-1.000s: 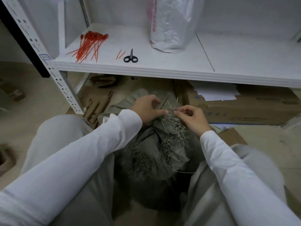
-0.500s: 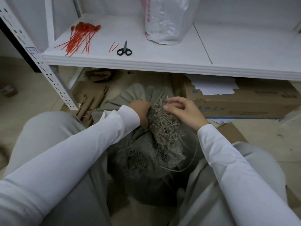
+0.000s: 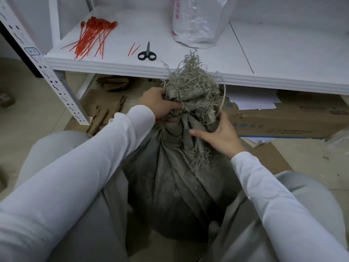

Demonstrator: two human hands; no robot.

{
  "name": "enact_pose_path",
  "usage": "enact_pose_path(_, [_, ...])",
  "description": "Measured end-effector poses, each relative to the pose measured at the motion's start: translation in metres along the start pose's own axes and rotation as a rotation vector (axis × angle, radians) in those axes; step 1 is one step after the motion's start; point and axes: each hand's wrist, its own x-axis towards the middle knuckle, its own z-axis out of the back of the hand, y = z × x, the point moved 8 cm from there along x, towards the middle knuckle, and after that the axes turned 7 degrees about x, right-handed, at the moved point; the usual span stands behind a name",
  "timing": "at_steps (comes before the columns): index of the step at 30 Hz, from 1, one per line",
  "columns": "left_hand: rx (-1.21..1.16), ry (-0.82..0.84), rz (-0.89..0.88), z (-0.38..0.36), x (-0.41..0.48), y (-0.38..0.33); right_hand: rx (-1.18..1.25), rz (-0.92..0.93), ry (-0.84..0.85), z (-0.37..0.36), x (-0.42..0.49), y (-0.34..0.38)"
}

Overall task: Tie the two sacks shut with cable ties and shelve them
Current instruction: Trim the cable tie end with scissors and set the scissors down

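head-worn view, facing down, close

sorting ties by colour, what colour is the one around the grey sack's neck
Red. The cable tie cinching the sack shows best in the head view.
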Motion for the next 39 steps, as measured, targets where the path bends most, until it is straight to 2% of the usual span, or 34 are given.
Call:
enact_pose_path(6, [-0.167,0.095,-0.034,-0.026,-0.003,-0.008,-0.150,-0.002,0.179,-0.050,-0.004,-0.020])
enact_pose_path(13, [-0.185,0.164,-0.067,-0.040,-0.003,-0.008,-0.305,0.033,0.009,-0.053,0.007,-0.032])
enact_pose_path(21, [-0.312,0.325,0.036,-0.039,0.000,-0.012,-0.271,0.074,-0.075,-0.045,0.016,-0.034])
enact_pose_path(27, [-0.312,0.226,0.060,-0.018,0.010,-0.005,-0.181,0.031,-0.081,-0.037,0.020,-0.031])
enact_pose_path(30, [-0.220,0.270,0.045,-0.022,0.004,-0.004,-0.118,-0.002,-0.044,-0.036,0.022,-0.034])
enact_pose_path(36, [-0.172,0.379,-0.134,-0.030,-0.007,-0.012,0.219,-0.158,0.094,-0.030,0.023,-0.030])
enact_pose_path(39, [-0.045,0.327,-0.232,-0.041,-0.006,-0.010,0.319,-0.170,0.118,-0.027,0.023,-0.027])
